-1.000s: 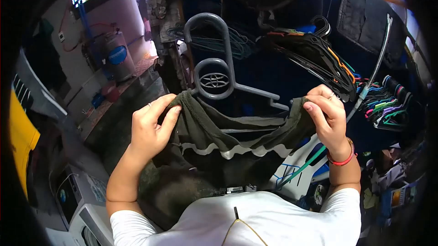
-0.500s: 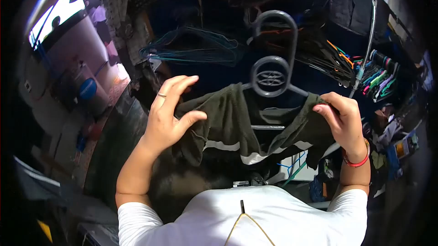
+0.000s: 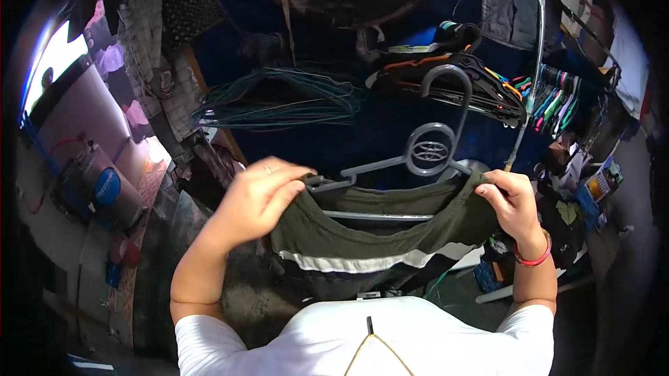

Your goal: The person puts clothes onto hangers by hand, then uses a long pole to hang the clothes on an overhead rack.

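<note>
A dark green shirt (image 3: 369, 240) with a white stripe hangs in front of me, its wide neckline stretched sideways. Inside the neckline is a grey plastic hanger (image 3: 431, 151), its hook up and leaning right, with a ring emblem below the hook. The hanger's left arm and lower bar show through the neck opening. My left hand (image 3: 252, 203) is closed on the neckline's left side, near the tip of that arm. At the other side, my right hand (image 3: 514, 207) pinches the shirt's right shoulder beside the hanger's right arm, whose end the cloth hides.
Teal wire hangers (image 3: 279, 101) hang behind on the left. Dark hangers (image 3: 463, 76), some orange, hang at the back right. Beyond a metal pole (image 3: 534, 76) are colourful hangers (image 3: 557, 101). A canister (image 3: 104, 188) with a blue label stands far left.
My left hand has gone from open to closed on the neckline. The neckline is now spread wide, baring the hanger's left arm. The hanger has dropped and tilted; my right hand keeps its pinch.
</note>
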The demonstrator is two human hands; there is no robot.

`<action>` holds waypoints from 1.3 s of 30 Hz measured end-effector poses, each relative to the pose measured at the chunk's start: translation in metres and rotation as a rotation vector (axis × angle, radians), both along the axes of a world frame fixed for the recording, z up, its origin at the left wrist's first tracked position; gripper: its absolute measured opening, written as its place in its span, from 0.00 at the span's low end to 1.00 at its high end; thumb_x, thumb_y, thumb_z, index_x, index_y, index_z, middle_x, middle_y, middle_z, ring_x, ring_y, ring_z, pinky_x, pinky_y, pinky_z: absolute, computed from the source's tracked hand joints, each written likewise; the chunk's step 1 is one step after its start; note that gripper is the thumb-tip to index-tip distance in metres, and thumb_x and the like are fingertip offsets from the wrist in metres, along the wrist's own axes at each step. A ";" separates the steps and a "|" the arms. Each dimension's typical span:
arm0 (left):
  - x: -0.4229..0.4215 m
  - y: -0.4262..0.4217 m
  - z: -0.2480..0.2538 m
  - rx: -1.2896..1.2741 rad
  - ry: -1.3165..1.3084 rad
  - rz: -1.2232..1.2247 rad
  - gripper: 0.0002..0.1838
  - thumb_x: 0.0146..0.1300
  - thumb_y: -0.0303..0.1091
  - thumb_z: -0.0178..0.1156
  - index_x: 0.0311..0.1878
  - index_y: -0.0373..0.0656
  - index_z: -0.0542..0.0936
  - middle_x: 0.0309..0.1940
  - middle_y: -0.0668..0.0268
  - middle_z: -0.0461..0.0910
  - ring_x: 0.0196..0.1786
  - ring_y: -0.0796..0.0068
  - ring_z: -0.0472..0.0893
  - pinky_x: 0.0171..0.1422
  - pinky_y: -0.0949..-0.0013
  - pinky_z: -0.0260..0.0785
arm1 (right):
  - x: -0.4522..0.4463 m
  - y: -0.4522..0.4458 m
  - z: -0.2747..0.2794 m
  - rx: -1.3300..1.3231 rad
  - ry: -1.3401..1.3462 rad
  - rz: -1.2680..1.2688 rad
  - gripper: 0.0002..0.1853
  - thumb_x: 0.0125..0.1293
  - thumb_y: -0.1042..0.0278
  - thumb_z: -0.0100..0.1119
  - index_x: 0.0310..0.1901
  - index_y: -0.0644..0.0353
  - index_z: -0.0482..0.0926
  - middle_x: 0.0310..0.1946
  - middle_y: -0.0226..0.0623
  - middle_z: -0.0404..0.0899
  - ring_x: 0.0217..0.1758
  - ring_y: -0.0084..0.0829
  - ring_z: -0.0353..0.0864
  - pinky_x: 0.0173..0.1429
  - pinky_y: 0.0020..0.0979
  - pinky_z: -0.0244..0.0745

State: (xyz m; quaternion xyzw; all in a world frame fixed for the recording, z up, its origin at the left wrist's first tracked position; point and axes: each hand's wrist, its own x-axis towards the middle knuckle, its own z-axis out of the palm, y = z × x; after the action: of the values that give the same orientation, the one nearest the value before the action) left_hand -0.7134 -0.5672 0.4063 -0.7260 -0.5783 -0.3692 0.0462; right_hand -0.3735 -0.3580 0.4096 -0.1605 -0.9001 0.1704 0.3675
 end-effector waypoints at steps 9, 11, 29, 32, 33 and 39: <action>0.035 0.042 0.003 0.256 -0.033 0.000 0.07 0.62 0.30 0.64 0.37 0.35 0.83 0.25 0.59 0.81 0.27 0.64 0.80 0.34 0.67 0.71 | 0.014 -0.004 -0.002 0.295 -0.003 0.021 0.10 0.53 0.71 0.71 0.34 0.64 0.81 0.18 0.40 0.73 0.20 0.37 0.74 0.26 0.33 0.66; 0.044 0.047 0.004 0.131 -0.014 -0.043 0.09 0.60 0.32 0.66 0.39 0.36 0.83 0.27 0.59 0.82 0.29 0.64 0.81 0.36 0.67 0.73 | 0.020 -0.002 -0.003 0.264 -0.002 -0.020 0.10 0.53 0.71 0.71 0.34 0.65 0.81 0.19 0.39 0.73 0.20 0.36 0.74 0.27 0.33 0.67; 0.079 0.094 -0.017 -0.080 -0.357 0.018 0.10 0.61 0.33 0.64 0.35 0.34 0.78 0.26 0.64 0.77 0.30 0.76 0.74 0.37 0.73 0.65 | 0.127 0.085 -0.027 -0.426 0.272 0.153 0.14 0.71 0.62 0.57 0.47 0.66 0.79 0.42 0.36 0.81 0.46 0.26 0.79 0.53 0.27 0.72; 0.080 0.098 -0.015 -0.035 -0.460 0.093 0.08 0.61 0.30 0.62 0.33 0.34 0.77 0.24 0.68 0.75 0.29 0.81 0.71 0.36 0.75 0.63 | 0.147 0.160 -0.067 -0.426 0.607 -0.285 0.14 0.73 0.62 0.54 0.52 0.62 0.77 0.45 0.33 0.79 0.48 0.24 0.78 0.57 0.27 0.71; 0.079 0.100 -0.016 -0.012 -0.528 0.098 0.09 0.62 0.31 0.62 0.32 0.35 0.77 0.23 0.72 0.72 0.29 0.84 0.68 0.35 0.77 0.61 | 0.154 0.199 -0.100 -0.299 0.529 -0.442 0.16 0.71 0.62 0.57 0.54 0.63 0.76 0.47 0.37 0.79 0.51 0.29 0.78 0.58 0.30 0.71; 0.094 0.094 0.035 0.136 -0.489 0.130 0.10 0.65 0.33 0.62 0.31 0.36 0.76 0.23 0.74 0.71 0.30 0.85 0.67 0.35 0.76 0.60 | 0.140 0.354 -0.365 -0.699 0.651 -0.060 0.27 0.71 0.52 0.53 0.65 0.57 0.66 0.56 0.38 0.73 0.56 0.35 0.73 0.61 0.34 0.69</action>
State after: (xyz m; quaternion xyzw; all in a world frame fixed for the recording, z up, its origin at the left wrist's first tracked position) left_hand -0.6190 -0.4733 0.4414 -0.5717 -0.5915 -0.5681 -0.0227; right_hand -0.2339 -0.0044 0.0445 -0.2389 -0.6219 0.4936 0.5589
